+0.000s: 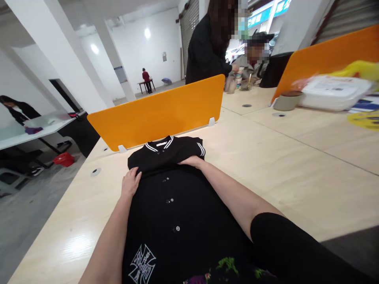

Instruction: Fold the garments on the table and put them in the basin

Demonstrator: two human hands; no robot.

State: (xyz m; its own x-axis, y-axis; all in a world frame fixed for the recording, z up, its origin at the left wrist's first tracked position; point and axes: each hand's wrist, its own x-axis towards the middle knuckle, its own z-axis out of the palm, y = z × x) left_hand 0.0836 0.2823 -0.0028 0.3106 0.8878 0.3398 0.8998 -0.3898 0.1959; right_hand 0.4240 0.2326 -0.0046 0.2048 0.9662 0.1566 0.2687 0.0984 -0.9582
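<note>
A black button-front jacket (174,205) with white-striped collar and cuffs lies face up on the light wooden table (296,169), its sleeves folded across the chest. My left hand (130,183) rests flat on the jacket's left edge, fingers together, pressing the fabric. My right hand (192,161) lies on the folded sleeve near the collar, palm down. Neither hand grips anything that I can see. A white cross emblem (142,264) shows near the hem, close to me.
An orange divider panel (160,112) stands just behind the jacket; another orange divider (328,55) stands at the right. A white container (334,92) and a grey bowl (287,100) sit far right. Two people (207,43) are at the table's far end.
</note>
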